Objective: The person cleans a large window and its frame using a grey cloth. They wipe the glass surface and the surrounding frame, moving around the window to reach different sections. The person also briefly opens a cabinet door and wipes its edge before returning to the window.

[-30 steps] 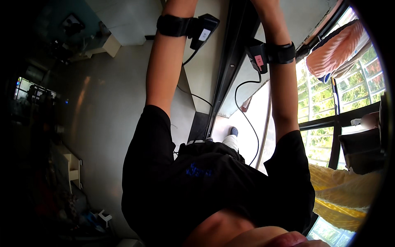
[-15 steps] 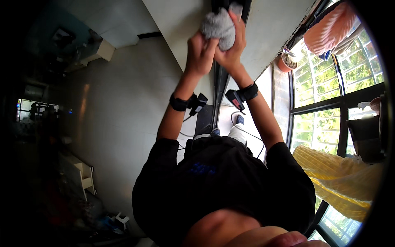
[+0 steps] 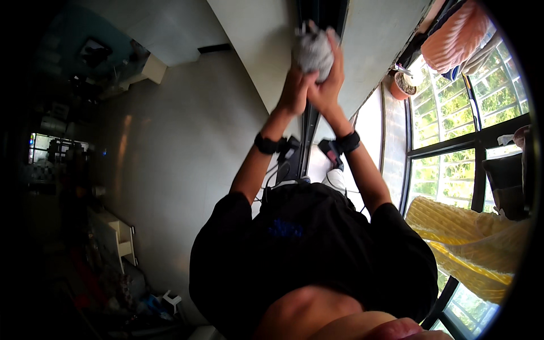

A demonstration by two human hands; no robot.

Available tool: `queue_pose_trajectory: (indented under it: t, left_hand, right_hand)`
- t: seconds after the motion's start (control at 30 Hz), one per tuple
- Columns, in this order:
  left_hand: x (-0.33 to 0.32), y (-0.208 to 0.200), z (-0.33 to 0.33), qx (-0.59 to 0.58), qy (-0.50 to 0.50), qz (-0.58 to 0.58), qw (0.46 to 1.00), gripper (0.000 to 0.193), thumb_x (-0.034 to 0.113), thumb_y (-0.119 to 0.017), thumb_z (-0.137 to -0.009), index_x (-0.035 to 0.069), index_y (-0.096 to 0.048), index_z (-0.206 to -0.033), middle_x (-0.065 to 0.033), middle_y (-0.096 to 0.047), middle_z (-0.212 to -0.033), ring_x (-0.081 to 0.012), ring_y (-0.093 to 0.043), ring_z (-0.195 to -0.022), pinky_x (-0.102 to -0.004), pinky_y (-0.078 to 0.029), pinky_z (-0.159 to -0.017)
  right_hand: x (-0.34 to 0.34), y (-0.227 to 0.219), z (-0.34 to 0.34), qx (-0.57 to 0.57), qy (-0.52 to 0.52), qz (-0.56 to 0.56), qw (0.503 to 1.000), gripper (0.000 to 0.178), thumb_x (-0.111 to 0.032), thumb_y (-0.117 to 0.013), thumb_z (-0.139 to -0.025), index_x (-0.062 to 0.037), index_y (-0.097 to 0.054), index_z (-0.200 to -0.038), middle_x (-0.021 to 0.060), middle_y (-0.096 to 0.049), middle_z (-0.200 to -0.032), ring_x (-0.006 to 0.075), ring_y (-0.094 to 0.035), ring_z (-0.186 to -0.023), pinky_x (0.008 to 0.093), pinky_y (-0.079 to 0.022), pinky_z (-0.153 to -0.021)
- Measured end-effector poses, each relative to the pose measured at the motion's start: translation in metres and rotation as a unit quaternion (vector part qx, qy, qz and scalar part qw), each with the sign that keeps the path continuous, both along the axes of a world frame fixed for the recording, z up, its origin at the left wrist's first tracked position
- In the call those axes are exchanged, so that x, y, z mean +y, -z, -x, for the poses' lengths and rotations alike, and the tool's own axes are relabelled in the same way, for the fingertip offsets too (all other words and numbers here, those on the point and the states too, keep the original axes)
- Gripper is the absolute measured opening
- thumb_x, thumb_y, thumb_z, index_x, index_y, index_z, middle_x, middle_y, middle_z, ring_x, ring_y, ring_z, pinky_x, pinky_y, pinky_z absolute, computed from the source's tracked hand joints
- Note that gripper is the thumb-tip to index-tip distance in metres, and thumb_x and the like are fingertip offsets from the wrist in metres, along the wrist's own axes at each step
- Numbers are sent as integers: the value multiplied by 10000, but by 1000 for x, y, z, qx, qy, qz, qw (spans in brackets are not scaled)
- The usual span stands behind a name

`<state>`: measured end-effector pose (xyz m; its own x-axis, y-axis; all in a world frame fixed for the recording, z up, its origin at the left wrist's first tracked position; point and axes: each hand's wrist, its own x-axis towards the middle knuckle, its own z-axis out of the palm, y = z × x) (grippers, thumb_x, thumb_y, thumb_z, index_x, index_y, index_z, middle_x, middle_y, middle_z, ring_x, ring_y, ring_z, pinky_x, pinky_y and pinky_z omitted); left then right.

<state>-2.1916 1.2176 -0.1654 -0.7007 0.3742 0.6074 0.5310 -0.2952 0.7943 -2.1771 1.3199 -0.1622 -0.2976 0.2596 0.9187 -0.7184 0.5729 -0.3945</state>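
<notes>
Both my arms reach away from my black-shirted body toward the top of the view. My left hand (image 3: 294, 92) and my right hand (image 3: 330, 85) are pressed together around a crumpled grey cloth (image 3: 313, 50), fingers wrapped over its sides. The cloth sits in front of a dark vertical track or frame (image 3: 309, 133) that runs between two pale panels. Each wrist wears a black band with a small black device and a cable.
A barred window (image 3: 447, 113) with green foliage fills the right side. A yellow cloth (image 3: 470, 238) lies lower right, a pink striped cloth (image 3: 453, 37) upper right, a potted plant (image 3: 403, 84) by the window. A white shelf unit (image 3: 122, 238) and clutter stand at left.
A second ago my hands were out of view beyond the top edge. They came down into view closed around the grey cloth, and now sit slightly lower.
</notes>
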Motion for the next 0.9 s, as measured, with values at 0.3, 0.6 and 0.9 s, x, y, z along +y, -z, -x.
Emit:
queue_pose_trajectory:
  t: [0.3, 0.6, 0.9]
  left_hand:
    - [4, -76, 11, 90, -63, -33, 993, 474, 251, -552, -987, -63, -530, -1342, -201, -617, -1296, -310, -592, -1210, -395, -434, -1039]
    - [-22, 63, -8, -25, -90, 99, 991, 433, 320, -601, -990, -38, -627, -1232, -164, -720, -1086, -235, -693, -961, -347, -526, -842]
    - [-27, 195, -9, -136, -95, 241, 956, 488, 325, -637, -967, -34, -560, -1288, -224, -701, -1118, -354, -689, -1054, -394, -524, -897]
  right_hand:
    - [-12, -75, 1, -21, -14, 11, 1000, 749, -216, -666, -910, 67, -335, -1518, 258, -413, -1542, 418, -370, -1454, 462, -303, -1193]
    - [-19, 80, -31, -249, 23, -52, 967, 895, -271, -639, -930, 29, -118, -1594, 341, -332, -1538, 524, -417, -1350, 473, -411, -1093]
    - [-13, 202, -44, -476, -52, 77, 874, 814, -261, -676, -885, 73, -301, -1526, 344, -472, -1442, 486, -515, -1289, 457, -443, -1075]
